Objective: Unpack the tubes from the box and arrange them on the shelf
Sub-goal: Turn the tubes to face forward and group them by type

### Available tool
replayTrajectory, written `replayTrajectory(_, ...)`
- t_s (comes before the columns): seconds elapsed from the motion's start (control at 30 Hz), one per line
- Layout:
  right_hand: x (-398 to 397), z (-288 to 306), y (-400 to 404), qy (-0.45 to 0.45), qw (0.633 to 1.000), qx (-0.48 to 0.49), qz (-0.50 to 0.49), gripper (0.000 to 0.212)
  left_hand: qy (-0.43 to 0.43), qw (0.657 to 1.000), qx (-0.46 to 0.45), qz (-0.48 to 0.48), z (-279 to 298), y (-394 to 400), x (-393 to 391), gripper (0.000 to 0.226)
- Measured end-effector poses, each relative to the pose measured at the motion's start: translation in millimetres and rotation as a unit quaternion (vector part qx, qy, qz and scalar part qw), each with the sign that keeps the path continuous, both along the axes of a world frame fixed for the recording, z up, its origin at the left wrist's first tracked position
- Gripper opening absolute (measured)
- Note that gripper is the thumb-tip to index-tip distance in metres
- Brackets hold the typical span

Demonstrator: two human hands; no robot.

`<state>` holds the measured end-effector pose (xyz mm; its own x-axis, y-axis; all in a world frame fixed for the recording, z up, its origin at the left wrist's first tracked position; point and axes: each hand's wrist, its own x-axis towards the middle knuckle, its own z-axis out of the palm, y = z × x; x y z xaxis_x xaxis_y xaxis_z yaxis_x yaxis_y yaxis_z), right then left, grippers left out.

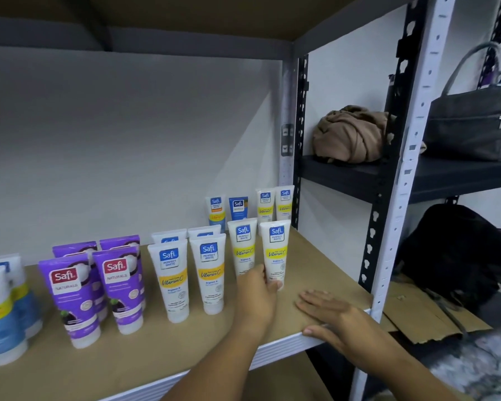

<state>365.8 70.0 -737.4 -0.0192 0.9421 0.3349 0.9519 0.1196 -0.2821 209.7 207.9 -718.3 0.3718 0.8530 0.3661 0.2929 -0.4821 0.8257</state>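
Observation:
Several tubes stand cap-down on the brown shelf board (185,351). My left hand (256,296) grips the bottom of a white and yellow Vitamin C tube (275,250) at the right end of the front row. Its neighbour (242,244) stands just left of it, partly behind my hand. My right hand (330,316) lies flat on the board's front right corner, thumb hooked over the white edge. Two more white and yellow tubes (193,273) stand further left, then purple tubes (99,287). No box is in view.
Blue and white tubes (0,308) stand at the far left, and small tubes (250,205) line the back right corner. The white upright post (408,180) bounds the shelf on the right. Beyond it sit a brown cloth bundle (349,134), a grey bag (472,123) and a black bag (457,253).

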Motion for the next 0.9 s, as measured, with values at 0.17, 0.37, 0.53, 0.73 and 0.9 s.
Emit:
replayTrajectory(0.17, -0.4, -2.8, -0.3, 0.007, 1.000, 0.023, 0.004, 0.068, 0.018, 1.000, -0.002, 0.012, -3.5, 7.3, 13.7, 0.021)
replayTrajectory(0.37, -2.7, -5.5, -1.4, -0.003, 0.999, 0.047, 0.005, 0.065, 0.010, 0.999, -0.003, 0.040, -3.5, 12.1, 22.2, 0.022)
replayTrajectory(0.53, -2.1, -3.3, -1.4, -0.005, 0.999, 0.037, 0.008, 0.064, 0.008, 0.999, 0.000, 0.044, -3.7, 13.7, 23.7, 0.022)
replayTrajectory(0.73, -1.8, -6.1, -0.2, 0.000, 0.998, 0.059, 0.009, 0.061, 0.013, 0.999, -0.001, 0.045, -2.3, 14.4, 25.3, 0.027)
replayTrajectory(0.9, -1.0, -6.6, 0.8, 0.001, 0.998, 0.058, 0.011, 0.060, 0.013, 0.999, -0.002, 0.050, -2.5, 12.4, 23.9, 0.027)
